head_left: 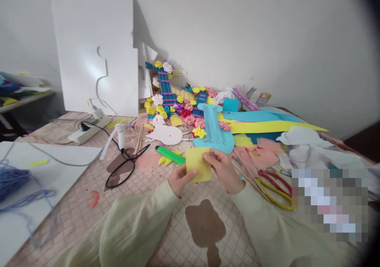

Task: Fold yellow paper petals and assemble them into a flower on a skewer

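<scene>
A small yellow sheet of crepe paper [199, 167] is held up between my hands over the tabletop. My left hand [179, 178] pinches its lower left part, thumb on the near face. With thumb and fingers, my right hand [224, 170] grips the upper right edge. Just behind the paper lie a green utility knife [170, 154] and a light-blue guitar-shaped cutout [211, 130]. The sheet hides one end of the knife. Pink paper pieces [267, 152] lie right of my right hand.
A glue gun [120, 134] with a black cable stands left of centre, near a power strip [89, 130]. Scissors [276, 190] with yellow and red handles lie at right. Flower-decorated paper guitars [168, 87] lean at the back. Blue yarn [13, 180] rests on a white board at left.
</scene>
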`<state>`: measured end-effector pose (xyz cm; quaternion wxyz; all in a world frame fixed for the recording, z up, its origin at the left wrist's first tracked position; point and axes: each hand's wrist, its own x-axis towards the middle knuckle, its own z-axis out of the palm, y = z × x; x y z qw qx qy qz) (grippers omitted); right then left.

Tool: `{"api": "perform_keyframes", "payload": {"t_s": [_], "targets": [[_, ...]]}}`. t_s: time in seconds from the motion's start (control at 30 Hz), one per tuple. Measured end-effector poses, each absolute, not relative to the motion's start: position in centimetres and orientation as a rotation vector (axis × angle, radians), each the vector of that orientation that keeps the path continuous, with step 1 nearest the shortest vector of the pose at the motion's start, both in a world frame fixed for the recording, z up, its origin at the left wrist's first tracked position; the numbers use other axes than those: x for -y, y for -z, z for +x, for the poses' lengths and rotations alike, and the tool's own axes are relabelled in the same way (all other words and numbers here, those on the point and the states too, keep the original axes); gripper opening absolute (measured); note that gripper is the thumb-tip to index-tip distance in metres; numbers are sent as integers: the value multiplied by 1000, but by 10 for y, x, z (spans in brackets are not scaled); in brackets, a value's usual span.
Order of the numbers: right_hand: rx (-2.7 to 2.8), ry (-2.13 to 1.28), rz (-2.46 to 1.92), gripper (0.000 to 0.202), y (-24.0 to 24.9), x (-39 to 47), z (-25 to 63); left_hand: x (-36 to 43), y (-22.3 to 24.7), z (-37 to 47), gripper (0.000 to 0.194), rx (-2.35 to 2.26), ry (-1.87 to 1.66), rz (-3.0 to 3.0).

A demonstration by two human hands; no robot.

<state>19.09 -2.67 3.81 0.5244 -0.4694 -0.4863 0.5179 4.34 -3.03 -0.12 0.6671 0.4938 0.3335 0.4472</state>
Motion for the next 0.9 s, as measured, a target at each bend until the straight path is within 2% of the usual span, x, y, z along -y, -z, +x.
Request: {"api": "perform_keyframes", "payload": {"t_s": [0.07,0.17,0.33,0.53,0.9], "targets": [[1100,-1233,-1136,21,-26,26,189,29,-1,39,29,-845,-1036,1078],[1108,-1276,-1109,19,-14,25,194,26,-4,31,22,-900,-1021,1061],[1479,-1236,-958,29,-7,27,209,24,-4,26,15,-943,-904,1003],[1910,-978,-926,30,-13,31,216,19,1,24,24,-965,-698,905],[1760,-977,-945,14,-15,30,217,23,-12,27,35,-1036,-759,958]]}}
